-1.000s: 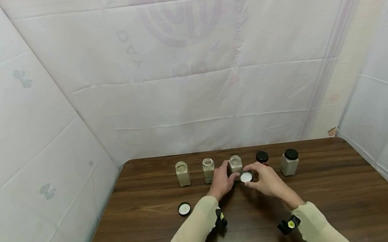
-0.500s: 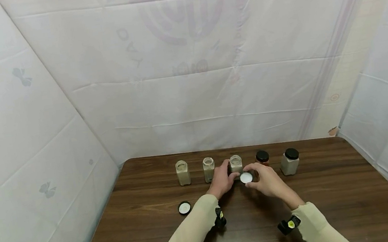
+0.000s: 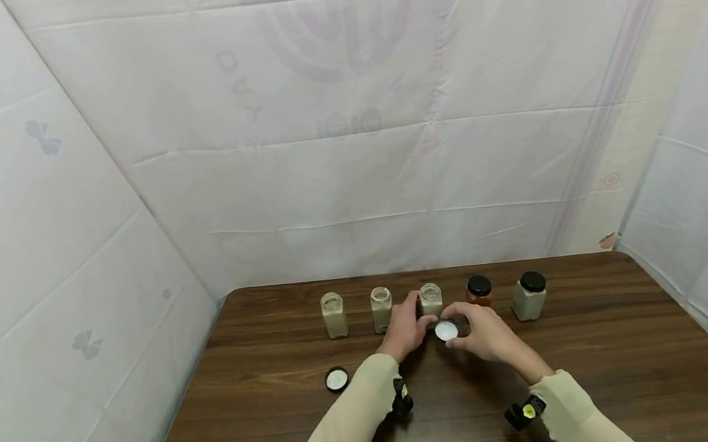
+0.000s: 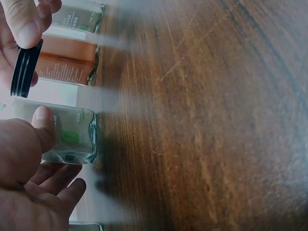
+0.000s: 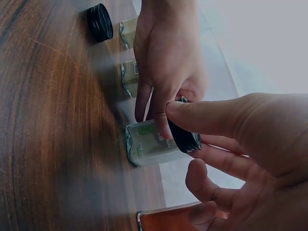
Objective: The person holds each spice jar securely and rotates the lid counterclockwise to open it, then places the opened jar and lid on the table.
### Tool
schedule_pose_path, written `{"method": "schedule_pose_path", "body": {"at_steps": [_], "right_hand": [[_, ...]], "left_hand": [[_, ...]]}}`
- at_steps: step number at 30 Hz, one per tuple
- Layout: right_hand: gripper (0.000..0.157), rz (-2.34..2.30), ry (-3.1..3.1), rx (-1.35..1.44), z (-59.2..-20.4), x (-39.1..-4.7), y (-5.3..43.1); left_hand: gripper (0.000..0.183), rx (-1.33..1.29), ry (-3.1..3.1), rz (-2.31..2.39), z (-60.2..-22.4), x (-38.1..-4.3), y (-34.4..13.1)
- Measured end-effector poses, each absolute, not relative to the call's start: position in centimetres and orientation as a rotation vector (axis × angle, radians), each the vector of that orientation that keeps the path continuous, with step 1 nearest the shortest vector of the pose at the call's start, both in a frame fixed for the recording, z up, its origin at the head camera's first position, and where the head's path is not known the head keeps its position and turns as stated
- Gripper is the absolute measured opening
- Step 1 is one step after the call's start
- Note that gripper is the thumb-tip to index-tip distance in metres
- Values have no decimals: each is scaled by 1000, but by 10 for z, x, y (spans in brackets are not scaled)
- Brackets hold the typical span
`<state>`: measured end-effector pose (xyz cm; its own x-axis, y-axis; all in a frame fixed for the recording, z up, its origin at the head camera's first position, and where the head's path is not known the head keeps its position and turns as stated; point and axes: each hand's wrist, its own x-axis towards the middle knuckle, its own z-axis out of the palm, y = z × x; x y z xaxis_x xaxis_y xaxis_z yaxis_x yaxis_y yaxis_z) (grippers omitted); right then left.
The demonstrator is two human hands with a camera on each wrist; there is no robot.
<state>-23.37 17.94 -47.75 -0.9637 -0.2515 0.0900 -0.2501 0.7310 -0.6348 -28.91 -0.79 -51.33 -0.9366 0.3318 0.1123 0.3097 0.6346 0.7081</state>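
My left hand (image 3: 402, 331) grips the middle square glass jar (image 3: 430, 297), thumb on one side and fingers on the other. This jar stands upright, uncapped, with a pale powder inside and green print on its side (image 4: 72, 139). Just in front of its mouth, my right hand (image 3: 487, 332) pinches a black screw lid (image 3: 446, 330) between thumb and fingers. The lid is tilted, so its white inner face shows to the head camera. In the right wrist view the lid (image 5: 184, 137) appears edge-on and apart from the table.
Two uncapped jars of pale powder, one far left (image 3: 334, 316) and one nearer (image 3: 382, 311), stand to the left. A black-capped jar with reddish contents (image 3: 478, 289) and a capped grey one (image 3: 529, 296) stand right. A black lid (image 3: 336, 380) lies white side up on the wooden table (image 3: 254, 431).
My right hand has shifted slightly left and toward me, and the lid in it has tilted. My left hand has stayed on the jar.
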Motion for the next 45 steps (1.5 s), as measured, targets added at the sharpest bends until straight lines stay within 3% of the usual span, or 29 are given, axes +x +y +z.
{"method": "schedule_pose_path", "body": {"at_steps": [45], "right_hand": [[39, -873, 2860, -559, -507, -219, 148]], "left_hand": [[50, 605, 2814, 1191, -514, -293, -11]]}}
